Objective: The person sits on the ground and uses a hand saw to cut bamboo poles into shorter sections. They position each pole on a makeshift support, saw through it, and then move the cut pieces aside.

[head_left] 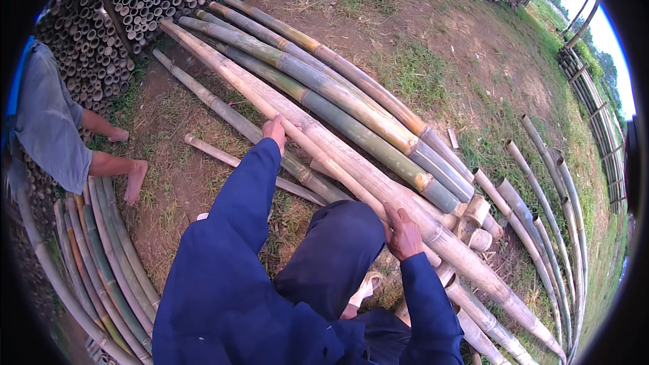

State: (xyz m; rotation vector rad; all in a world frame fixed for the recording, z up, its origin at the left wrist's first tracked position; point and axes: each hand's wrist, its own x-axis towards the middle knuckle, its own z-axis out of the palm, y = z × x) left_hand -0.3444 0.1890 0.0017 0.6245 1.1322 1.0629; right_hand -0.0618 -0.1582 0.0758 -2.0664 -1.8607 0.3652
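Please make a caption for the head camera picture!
Left hand and right hand on a slim bamboo pole, thicker poles alongside.

No text, label, brand, number or sign can be read anywhere in view.
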